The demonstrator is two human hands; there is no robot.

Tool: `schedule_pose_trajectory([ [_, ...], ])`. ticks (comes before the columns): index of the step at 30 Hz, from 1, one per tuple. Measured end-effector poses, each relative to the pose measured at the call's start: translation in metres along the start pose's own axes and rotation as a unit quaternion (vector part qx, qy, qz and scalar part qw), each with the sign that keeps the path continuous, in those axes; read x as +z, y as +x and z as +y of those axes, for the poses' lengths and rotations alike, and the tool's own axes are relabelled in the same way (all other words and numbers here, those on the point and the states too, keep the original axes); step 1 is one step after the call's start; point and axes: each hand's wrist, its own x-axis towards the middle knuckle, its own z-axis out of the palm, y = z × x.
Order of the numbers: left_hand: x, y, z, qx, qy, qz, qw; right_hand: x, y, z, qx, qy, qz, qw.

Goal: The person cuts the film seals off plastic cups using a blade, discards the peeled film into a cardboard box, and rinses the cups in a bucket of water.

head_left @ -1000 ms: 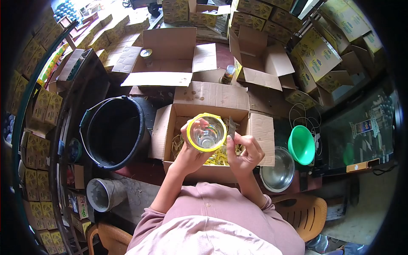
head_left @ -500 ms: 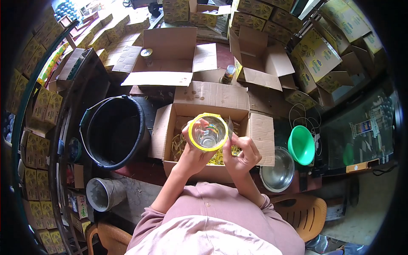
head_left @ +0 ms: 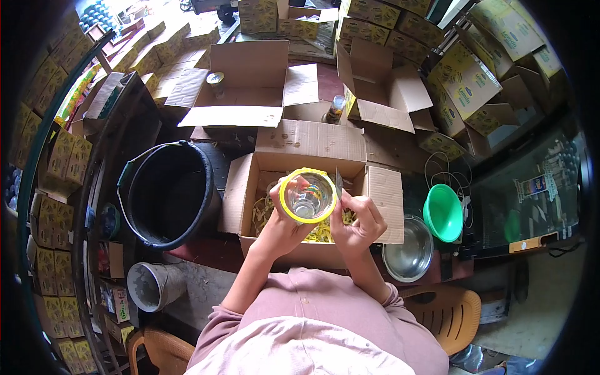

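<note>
My left hand [head_left: 281, 229] is closed around a clear cup [head_left: 306, 206] with a yellow rim, its open mouth facing up at me. In my right hand [head_left: 359, 222], a thin grey blade [head_left: 339, 182] is pinched between thumb and fingers, standing upright by the right side of the rim. Whether the blade touches the rim I cannot tell. Both hands are over an open cardboard box [head_left: 384, 200], in which a heap of yellow strips [head_left: 322, 234] lies.
Left of the box stands a black bucket [head_left: 206, 212], with a grey pail [head_left: 139, 287] lower down. At right are a metal bowl [head_left: 407, 250] and a green bowl [head_left: 442, 212]. Behind, two open cartons [head_left: 250, 62] [head_left: 375, 69] flank a small jar [head_left: 335, 111].
The cup and both hands have shifted very slightly to the right. My grip on the cup and on the blade stays the same.
</note>
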Motion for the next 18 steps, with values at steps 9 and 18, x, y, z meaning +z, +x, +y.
schedule_pose_trajectory([
  [9,-0.0065,0.0010,0.0069,0.002,-0.026,-0.045,0.999,-0.0024,0.0014,0.0056,0.022,0.015,-0.017,1.000],
  [18,-0.0073,0.0062,0.0039,-0.008,-0.130,-0.016,0.991,-0.0048,-0.0034,0.0026,0.050,0.037,-0.018,0.998],
])
